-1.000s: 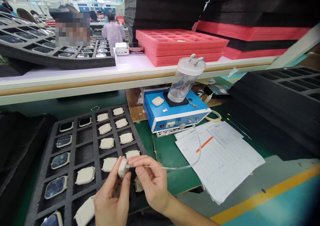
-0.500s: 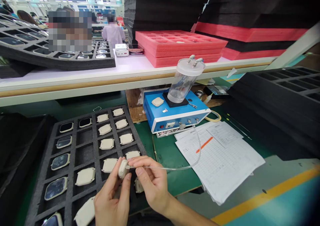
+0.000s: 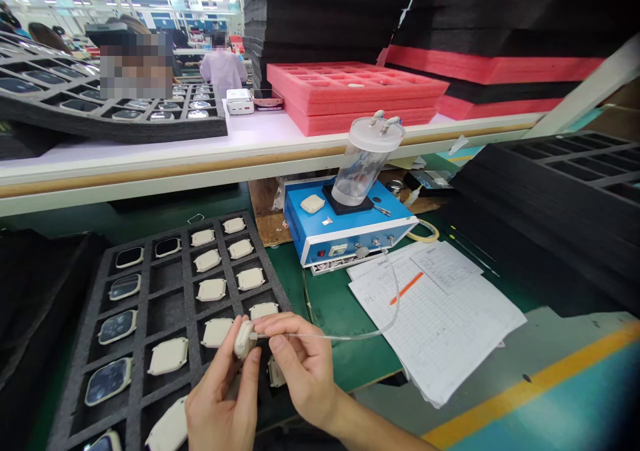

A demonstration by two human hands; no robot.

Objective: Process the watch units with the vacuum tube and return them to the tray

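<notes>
A cream watch case is pinched on edge between the thumb and fingers of my left hand. My right hand grips the end of a thin clear tube, its tip pressed against the side of the case. From there the tube curves up to the front of a blue machine. Beneath my hands lies a dark foam tray holding several cream watch cases and, in its left column, several watches with dark screens. Some of its pockets hold nothing.
On the blue machine stand a clear cylinder and another cream case. Papers lie to the right. Black foam trays are stacked at far right. A white shelf crosses behind, bearing red foam trays. A person is beyond.
The view has shifted very slightly. Both hands keep their hold, with the tube tip still against the watch case.
</notes>
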